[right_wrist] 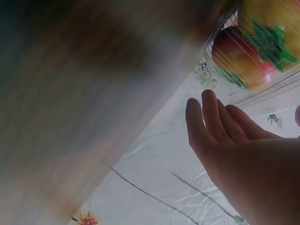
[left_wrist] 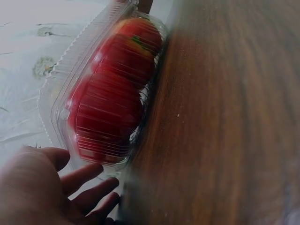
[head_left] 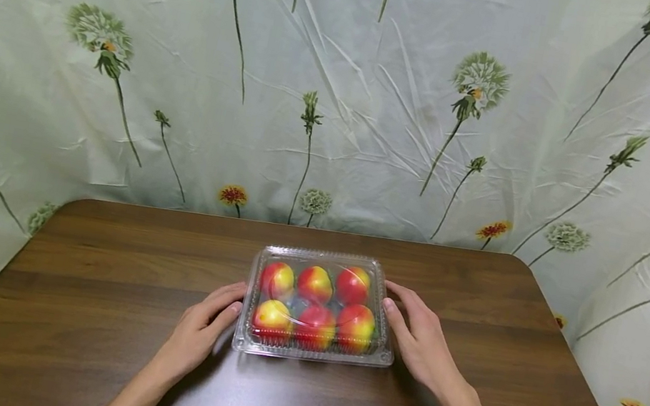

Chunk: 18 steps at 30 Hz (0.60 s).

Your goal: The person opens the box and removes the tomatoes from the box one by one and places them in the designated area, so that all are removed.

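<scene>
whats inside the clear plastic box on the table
Inside the clear plastic box are six round red-and-yellow fruits, in two rows of three. What lies directly beneath them is covered from view.

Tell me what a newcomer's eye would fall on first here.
Probably the six round, glossy red-and-yellow fruits, set in two rows of three inside a clear plastic box on the brown wood-grain table. Next, perhaps, the pale, wrinkled sheet printed with green dandelions and a few orange flowers, spread behind the table.
</scene>
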Each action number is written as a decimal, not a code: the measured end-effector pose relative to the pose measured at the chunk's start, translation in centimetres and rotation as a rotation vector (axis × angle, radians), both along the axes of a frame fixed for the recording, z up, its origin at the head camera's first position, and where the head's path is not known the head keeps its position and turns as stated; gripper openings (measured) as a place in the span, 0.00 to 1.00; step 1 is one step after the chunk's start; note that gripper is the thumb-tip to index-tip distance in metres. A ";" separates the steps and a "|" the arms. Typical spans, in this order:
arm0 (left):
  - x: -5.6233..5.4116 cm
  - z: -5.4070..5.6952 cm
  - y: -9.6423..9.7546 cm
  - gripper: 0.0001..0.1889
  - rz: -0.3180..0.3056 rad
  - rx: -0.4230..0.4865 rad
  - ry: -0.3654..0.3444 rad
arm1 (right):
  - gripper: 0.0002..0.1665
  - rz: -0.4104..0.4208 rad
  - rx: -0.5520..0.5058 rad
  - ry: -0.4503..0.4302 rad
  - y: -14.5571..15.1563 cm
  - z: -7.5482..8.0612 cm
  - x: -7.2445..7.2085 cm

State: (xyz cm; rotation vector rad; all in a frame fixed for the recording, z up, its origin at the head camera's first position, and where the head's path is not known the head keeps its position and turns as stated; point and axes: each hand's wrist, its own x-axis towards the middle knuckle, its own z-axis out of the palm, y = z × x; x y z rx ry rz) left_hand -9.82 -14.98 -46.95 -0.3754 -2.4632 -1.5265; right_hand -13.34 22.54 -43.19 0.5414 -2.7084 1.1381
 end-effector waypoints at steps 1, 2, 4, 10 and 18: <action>0.0 0.0 0.0 0.16 -0.002 0.016 -0.018 | 0.25 -0.002 -0.005 0.003 0.0 0.0 0.0; 0.0 0.0 -0.1 0.16 -0.004 0.032 -0.040 | 0.25 -0.004 -0.008 0.005 0.0 0.0 0.0; 0.0 0.1 -0.2 0.16 -0.010 0.081 -0.102 | 0.24 -0.006 -0.014 0.009 0.1 -0.1 0.1; 0.0 0.2 -0.6 0.15 -0.039 0.223 -0.201 | 0.20 -0.020 -0.032 0.027 0.1 -0.2 0.0; -0.1 -0.1 -1.1 0.18 -0.271 0.437 -0.219 | 0.13 -0.041 -0.057 0.067 -0.1 -0.1 -0.1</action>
